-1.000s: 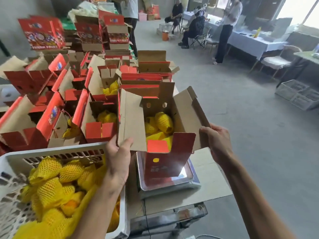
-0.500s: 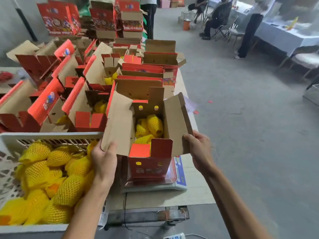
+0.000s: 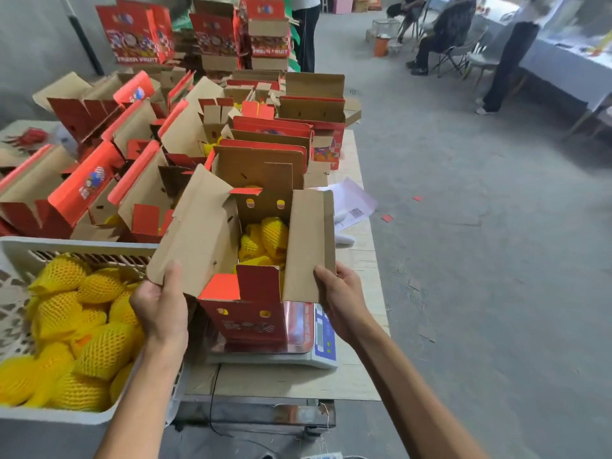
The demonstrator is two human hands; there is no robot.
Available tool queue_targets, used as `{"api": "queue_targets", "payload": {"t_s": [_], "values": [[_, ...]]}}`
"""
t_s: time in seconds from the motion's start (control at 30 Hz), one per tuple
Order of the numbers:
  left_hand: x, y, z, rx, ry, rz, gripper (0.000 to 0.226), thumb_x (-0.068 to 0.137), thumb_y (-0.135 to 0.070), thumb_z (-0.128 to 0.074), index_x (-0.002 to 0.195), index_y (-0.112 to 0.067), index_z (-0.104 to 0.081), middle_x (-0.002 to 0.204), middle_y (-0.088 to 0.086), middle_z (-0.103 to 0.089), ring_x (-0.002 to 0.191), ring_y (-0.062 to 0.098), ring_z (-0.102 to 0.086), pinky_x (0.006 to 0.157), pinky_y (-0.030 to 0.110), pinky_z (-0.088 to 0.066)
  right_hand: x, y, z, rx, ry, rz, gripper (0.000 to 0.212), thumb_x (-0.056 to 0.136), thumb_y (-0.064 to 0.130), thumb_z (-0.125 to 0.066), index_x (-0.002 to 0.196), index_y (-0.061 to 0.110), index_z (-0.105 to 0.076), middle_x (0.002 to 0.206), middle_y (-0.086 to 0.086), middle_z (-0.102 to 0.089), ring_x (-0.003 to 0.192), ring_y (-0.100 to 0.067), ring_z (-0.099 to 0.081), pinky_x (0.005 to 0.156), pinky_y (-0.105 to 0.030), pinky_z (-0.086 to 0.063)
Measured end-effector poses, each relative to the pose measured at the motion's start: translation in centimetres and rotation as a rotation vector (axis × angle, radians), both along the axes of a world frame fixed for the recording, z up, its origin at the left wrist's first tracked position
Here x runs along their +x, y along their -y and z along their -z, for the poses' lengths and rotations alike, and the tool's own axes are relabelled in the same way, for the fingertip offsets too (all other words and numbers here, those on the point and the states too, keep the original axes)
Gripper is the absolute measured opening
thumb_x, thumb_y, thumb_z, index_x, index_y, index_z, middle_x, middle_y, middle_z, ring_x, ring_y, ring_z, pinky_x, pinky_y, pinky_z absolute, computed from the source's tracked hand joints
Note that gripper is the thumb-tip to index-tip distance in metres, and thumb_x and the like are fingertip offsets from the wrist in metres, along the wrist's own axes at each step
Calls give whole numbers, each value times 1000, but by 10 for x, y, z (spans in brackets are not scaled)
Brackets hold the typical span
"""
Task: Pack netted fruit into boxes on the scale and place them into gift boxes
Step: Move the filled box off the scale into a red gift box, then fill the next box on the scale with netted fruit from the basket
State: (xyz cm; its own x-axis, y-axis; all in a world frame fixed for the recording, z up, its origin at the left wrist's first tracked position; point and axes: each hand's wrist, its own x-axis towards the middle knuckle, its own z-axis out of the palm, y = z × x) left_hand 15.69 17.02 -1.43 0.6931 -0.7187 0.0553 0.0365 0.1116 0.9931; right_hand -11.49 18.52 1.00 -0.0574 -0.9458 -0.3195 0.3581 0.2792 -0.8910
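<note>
A red gift box (image 3: 246, 321) with open cardboard flaps stands on the steel pan of the scale (image 3: 299, 329). Yellow netted fruit (image 3: 268, 240) lies inside it. My left hand (image 3: 162, 309) grips the lower edge of the box's left flap. My right hand (image 3: 337, 299) grips the lower corner of the right flap. To the left, a white plastic crate (image 3: 82, 248) holds several more netted fruits (image 3: 86, 329).
Many open red gift boxes (image 3: 139, 180) crowd the table behind the scale, some with fruit inside. White papers (image 3: 352, 207) lie at the table's right edge. Bare concrete floor stretches to the right. People stand and sit by a far table (image 3: 563, 64).
The view has tilted down and closed in on the box. Both hands keep their hold on the flaps, which now stand more upright beside the box.
</note>
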Motion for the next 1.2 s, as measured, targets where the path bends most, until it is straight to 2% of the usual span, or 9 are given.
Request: {"api": "queue_targets", "payload": {"t_s": [0.17,0.4,0.47,0.53,0.6,0.7,0.87,1.0,1.2], "values": [[-18,-10,-6,-29,15,-65,17,83,-55,-73,73,-43,-77,80,-29,-73,82,-6,-67,73,23,-54,-7,4,5,6,11,-81,18,104,8,-51,116,6,-65,118,-21,-71,114,-38,-68,94,-47,-59],[-54,-31,8,-9,-92,-122,51,87,-56,-69,104,-9,-67,113,-2,-75,105,2,-70,76,25,-54,-28,11,8,-18,-19,-223,19,101,28,-58,109,16,-71,108,-7,-76,100,-22,-74,71,-29,-59],[-74,-42,15,39,-37,-177,42,94,-54,-63,94,-11,-63,100,-7,-75,89,-7,-69,60,14,-50,-38,16,4,-27,5,-247,26,102,33,-58,107,11,-71,104,-9,-75,103,-29,-73,73,-30,-59],[-94,-52,24,39,-43,-202,28,101,-41,-60,107,-13,-65,101,-11,-73,88,-12,-66,70,7,-50,-49,23,-2,-32,21,-284,31,105,35,-55,113,9,-71,106,-8,-75,104,-34,-73,78,-34,-60],[-109,-58,30,29,-75,-266,37,103,-32,-61,130,-7,-60,118,-1,-70,98,-9,-65,82,11,-52,-61,31,-9,-33,32,-335,37,105,37,-54,121,8,-70,111,-15,-75,102,-33,-73,87,-42,-61],[-131,-57,30,35,-82,-384,44,103,-32,-62,139,-8,-55,116,-7,-65,98,-16,-63,83,7,-50,-84,47,-17,-34,55,-399,40,104,39,-55,123,5,-66,116,-22,-71,102,-38,-72,96,-51,-58],[-153,-41,39,-26,-146,-603,40,100,-32,-64,132,-9,-61,120,1,-67,112,8,-64,105,36,-52,-116,97,-15,-73,26,-548,44,105,38,-52,133,4,-58,119,-18,-72,107,-42,-70,99,-53,-55],[-172,-33,44,-51,-166,-722,30,99,-33,-63,124,-15,-66,127,7,-68,110,6,-66,103,33,-52,-131,138,-8,-101,21,-685,41,107,35,-51,135,5,-57,122,-19,-71,109,-44,-69,99,-52,-56],[-218,-37,29,-94,-232,-764,19,100,-29,-63,116,-21,-70,130,13,-69,119,18,-66,96,34,-57,-130,173,-5,-71,27,-853,42,103,40,-59,132,9,-62,122,-17,-71,111,-40,-70,92,-44,-60]]}}
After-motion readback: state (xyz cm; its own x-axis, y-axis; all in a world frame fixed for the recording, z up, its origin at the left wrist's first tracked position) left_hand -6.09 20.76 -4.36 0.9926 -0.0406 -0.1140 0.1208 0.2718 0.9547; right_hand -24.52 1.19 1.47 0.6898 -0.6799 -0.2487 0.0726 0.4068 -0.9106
